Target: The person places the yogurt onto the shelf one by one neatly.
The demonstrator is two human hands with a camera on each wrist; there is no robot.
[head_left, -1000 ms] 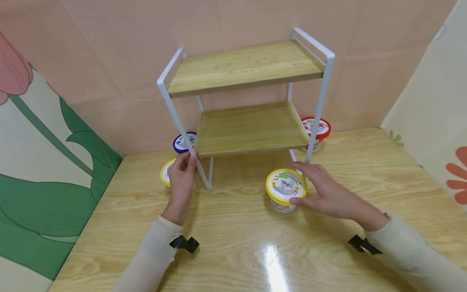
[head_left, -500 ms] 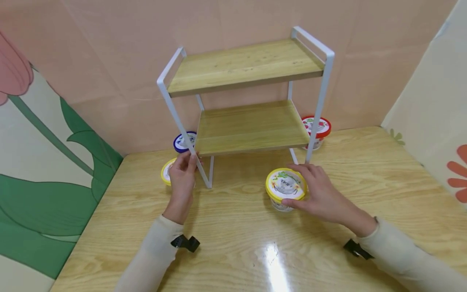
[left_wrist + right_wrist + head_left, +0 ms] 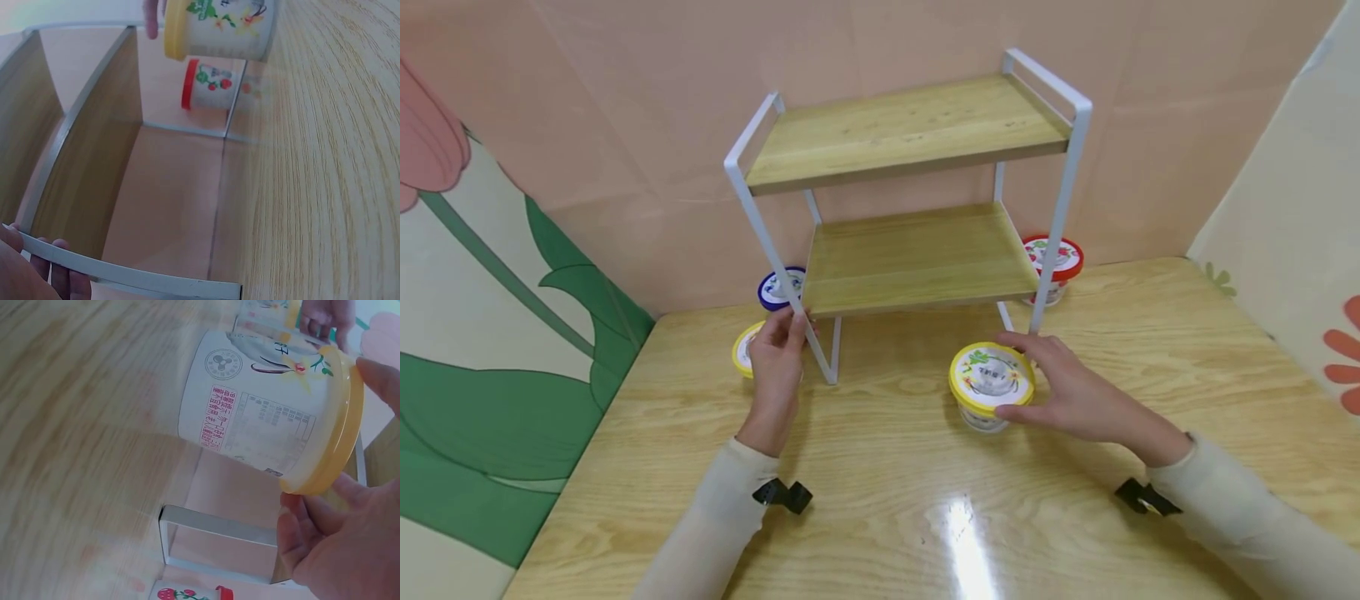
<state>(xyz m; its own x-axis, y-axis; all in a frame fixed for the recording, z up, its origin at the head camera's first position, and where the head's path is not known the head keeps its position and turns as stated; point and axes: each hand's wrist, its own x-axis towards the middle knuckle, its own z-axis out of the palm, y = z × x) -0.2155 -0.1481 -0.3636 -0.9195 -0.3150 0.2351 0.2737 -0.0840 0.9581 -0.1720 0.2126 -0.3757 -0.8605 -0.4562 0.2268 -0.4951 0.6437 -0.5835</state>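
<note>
Over glossy wood-grained tabletop (image 3: 865, 500), left hand (image 3: 777, 367) pinching slim white shelf frame (image 3: 760, 227), right hand (image 3: 1071, 396) gripping round yellow-lidded tub (image 3: 991, 379)

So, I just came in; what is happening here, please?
A person's left hand grips the white metal frame of a two-tier wooden shelf at its left side. Their right hand holds a round, white printed tub by its yellow lid, in front of the shelf's right side. A second yellow-lidded tub and a blue-lidded one are by the left side; a red-lidded tub is by the right.
</note>
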